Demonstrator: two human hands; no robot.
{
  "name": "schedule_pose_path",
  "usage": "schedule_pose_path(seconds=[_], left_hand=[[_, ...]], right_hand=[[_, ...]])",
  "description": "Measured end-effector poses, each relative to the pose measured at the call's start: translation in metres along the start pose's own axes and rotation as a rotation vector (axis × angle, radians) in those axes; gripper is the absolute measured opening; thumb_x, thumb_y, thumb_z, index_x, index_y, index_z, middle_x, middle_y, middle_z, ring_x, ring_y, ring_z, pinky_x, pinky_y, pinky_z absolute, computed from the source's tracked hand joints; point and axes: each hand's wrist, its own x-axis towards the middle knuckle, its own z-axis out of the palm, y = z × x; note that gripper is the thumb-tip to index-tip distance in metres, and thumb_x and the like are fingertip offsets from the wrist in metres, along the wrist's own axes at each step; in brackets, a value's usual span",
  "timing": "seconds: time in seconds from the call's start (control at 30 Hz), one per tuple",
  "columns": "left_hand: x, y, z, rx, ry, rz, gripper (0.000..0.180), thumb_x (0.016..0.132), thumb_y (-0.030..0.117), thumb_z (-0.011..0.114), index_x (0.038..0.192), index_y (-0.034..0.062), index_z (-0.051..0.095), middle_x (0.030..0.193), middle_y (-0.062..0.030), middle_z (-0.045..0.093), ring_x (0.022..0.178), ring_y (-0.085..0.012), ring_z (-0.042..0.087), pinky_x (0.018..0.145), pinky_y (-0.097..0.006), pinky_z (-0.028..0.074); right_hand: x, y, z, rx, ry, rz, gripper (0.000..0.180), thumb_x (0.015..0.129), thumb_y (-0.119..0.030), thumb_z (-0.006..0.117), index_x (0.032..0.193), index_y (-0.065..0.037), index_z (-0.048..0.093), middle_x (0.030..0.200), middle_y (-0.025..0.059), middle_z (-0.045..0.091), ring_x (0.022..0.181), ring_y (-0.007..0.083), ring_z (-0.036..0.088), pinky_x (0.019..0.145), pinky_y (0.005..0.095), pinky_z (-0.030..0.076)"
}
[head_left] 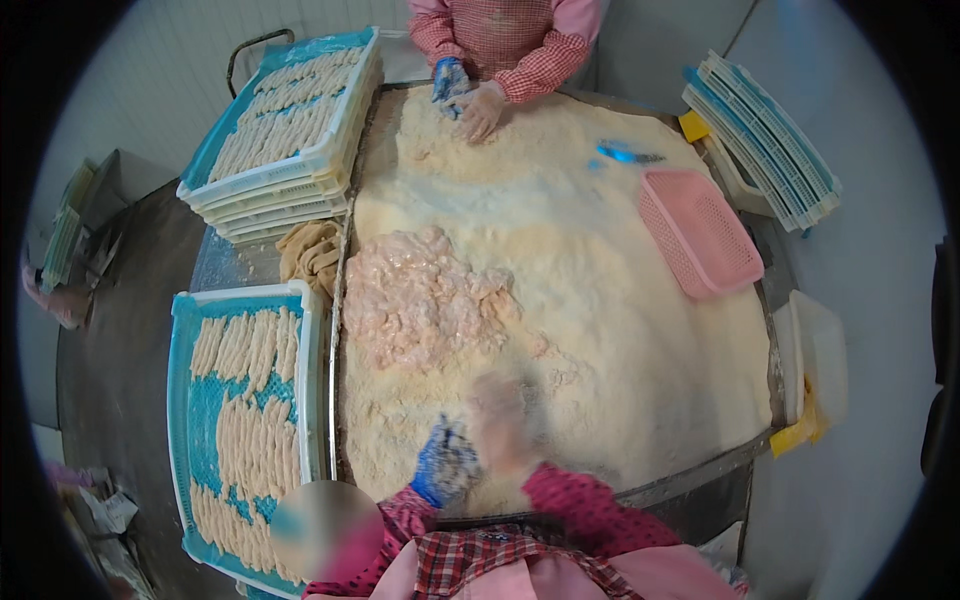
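Meat pile: soft, wet, pale pink heap, lying in the flour near the left edge of the worktop; landmark for all places below.
Flour: cream-coloured, spread all round the meat pile and far off to its right; lumpy on the near side.
Left hand: blue glove, dusted whitish; near side of the meat pile, apart from it, low over the flour. Cannot tell whether its fingers are clenched or loose.
Right hand: pale, smeared by motion blur; just on the near side of the meat pile, right of the left hand. State of its fingers cannot be told; contact with the flour also unclear.
Near tray: white rim, blue lining, left of the meat pile and nearer the wearer; pale coated strips in three rows.
Tray stack: several white trays, beyond the meat pile to the left; more strips in the top one.
Cloth: tan, crumpled, just left of the meat pile.
Pink basket: perforated, oblong, well to the right of the meat pile, on the flour.
Co-worker: beyond the meat pile, checked sleeves; one blue-gloved hand, one pale-gloved hand, close together at the flour.
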Motion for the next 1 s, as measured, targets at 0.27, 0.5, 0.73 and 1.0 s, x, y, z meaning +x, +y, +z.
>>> schedule_pose_path(seconds=[0.27,0.5,0.73,1.0], left_hand=[[0.046,-0.058,0.011,0.398,-0.17,1.422,0.061,0.094,0.04,0.036,0.144,0.007,0.021,0.148,-0.0147,0.022,0.137,-0.0257,0.019,0.113,-0.041,0.014],[-0.038,0.103,0.05,0.203,0.387,0.415,0.049,0.094,0.048,0.041,0.116,0.0056,0.049,0.092,0.0,0.053,0.075,-0.0137,0.051,0.068,-0.027,0.045],[-0.145,0.401,0.033,0.796,0.625,1.539,0.048,0.096,0.047,0.036,0.107,0.0044,0.055,0.1,-0.0088,0.058,0.088,-0.0183,0.054,0.078,-0.031,0.044],[-0.18,0.498,0.056,1.234,1.052,0.925,0.062,0.096,0.053,0.028,0.132,0.0065,0.045,0.13,-0.0098,0.048,0.11,-0.0214,0.05,0.096,-0.031,0.037]], right_hand=[[0.007,-0.052,0.007,0.62,0.01,-0.188,0.052,0.089,-0.03,0.039,0.132,-0.002,0.042,0.13,0.0233,0.044,0.127,0.0366,0.036,0.108,0.0508,0.018],[-0.004,0.112,-0.013,-0.138,-0.335,-0.056,0.055,0.075,-0.013,0.062,0.126,-0.001,0.046,0.121,0.0212,0.051,0.117,0.0363,0.044,0.098,0.0472,0.034],[-0.038,0.161,-0.026,0.399,-0.258,0.331,0.034,0.081,-0.009,0.052,0.113,0.001,0.054,0.116,0.0188,0.055,0.111,0.0321,0.05,0.098,0.0398,0.036],[0.019,0.04,-0.029,0.272,-0.335,-0.036,0.042,0.089,-0.019,0.045,0.127,0.002,0.047,0.121,0.0217,0.054,0.114,0.0311,0.052,0.095,0.0381,0.04]])
